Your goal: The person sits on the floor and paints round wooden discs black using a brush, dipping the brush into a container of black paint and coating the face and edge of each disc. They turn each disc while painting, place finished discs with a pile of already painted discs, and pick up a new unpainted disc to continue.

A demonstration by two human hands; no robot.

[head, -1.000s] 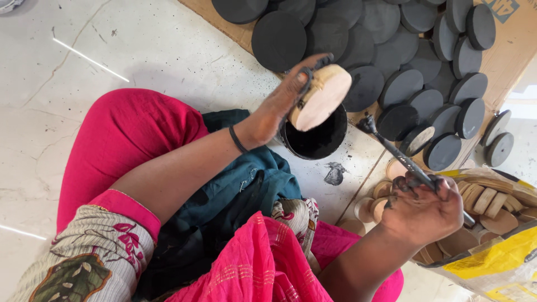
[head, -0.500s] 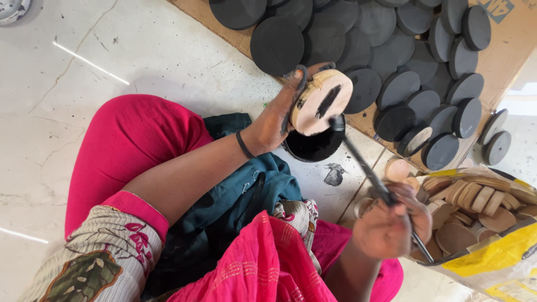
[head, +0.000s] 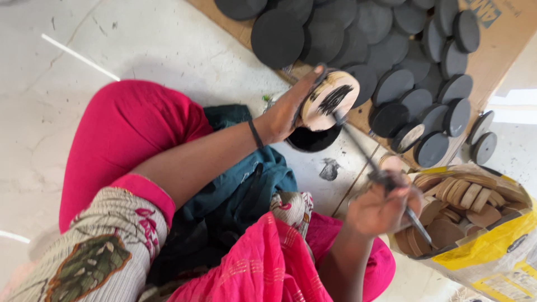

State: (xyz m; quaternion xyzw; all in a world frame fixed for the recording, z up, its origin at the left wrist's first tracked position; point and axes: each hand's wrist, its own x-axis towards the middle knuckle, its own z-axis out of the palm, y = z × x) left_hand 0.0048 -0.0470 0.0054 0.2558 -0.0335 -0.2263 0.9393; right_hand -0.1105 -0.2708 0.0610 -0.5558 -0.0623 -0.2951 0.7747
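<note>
The left hand (head: 282, 114) was closed around the rim of a pale wooden disc (head: 330, 99) raised over the black paint bowl (head: 313, 140), while the right hand (head: 380, 210), lower and to the right, pinched a brush (head: 372, 168) slanting up-left, its tip touching the disc's face.
</note>
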